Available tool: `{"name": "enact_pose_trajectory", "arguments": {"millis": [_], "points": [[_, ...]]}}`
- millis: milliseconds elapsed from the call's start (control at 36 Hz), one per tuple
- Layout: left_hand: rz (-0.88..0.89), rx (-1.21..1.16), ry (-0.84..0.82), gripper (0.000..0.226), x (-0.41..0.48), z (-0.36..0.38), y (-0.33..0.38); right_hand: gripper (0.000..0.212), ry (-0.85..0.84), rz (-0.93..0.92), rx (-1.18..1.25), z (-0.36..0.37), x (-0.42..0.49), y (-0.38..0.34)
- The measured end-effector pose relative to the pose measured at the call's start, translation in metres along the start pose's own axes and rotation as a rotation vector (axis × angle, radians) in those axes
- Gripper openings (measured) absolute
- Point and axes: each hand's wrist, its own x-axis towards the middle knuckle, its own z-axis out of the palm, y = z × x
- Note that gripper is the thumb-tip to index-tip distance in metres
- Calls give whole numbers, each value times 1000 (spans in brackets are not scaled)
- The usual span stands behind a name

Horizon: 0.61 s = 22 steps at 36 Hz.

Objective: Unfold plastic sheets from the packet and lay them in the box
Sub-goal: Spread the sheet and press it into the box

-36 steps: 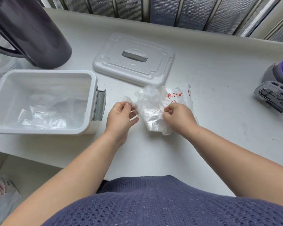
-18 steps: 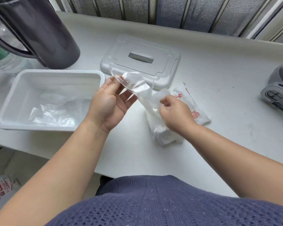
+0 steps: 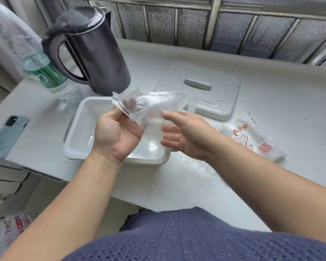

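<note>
My left hand pinches a clear plastic sheet and holds it up over the white box. My right hand is just right of the sheet, fingers straight and spread, their tips at its lower edge. The box holds clear plastic at its bottom, partly hidden by my hands. The packet, clear with red print, lies on the counter to the right, away from both hands.
The box's lid lies flat behind my right hand. A dark kettle and a water bottle stand at the back left. A phone lies near the counter's left edge. A printed bag lies on the floor.
My left hand pulled the sheet out of the packet and carried it left over the box. My right hand let go of the packet and came to the sheet with fingers spread.
</note>
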Motion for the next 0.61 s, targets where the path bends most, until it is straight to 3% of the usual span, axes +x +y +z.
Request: {"name": "enact_pose_trajectory", "arguments": {"millis": [83,194,278,306,389,444,500,528,583,611], "points": [[18,-89,26,23,-7,-13,22,92,14,-103,-58,25,12,6],[74,-179,151,30,-12,-20,46,84,69,-257,-235,58,23,9],[136,-196,270,16,-13,-23,60,76,152,-343,-376,77,31,11],[149,-190,293,17,-12,-25,61,82,167,-334,-377,80,34,13],[140,-213,342,52,-8,-44,75,98,137,-206,-348,97,48,19],[123,-167,365,61,-6,-53,81,85,32,-84,-273,107,52,20],[64,-142,354,64,-6,-56,83,46,-103,-11,-118,113,55,21],[14,-145,329,58,-7,-56,87,29,-130,-21,-41,118,55,20],[-92,-142,240,21,-8,-56,94,5,-76,-89,40,124,57,17],[-127,-109,221,6,-9,-56,97,9,-15,-133,47,127,58,16]]}}
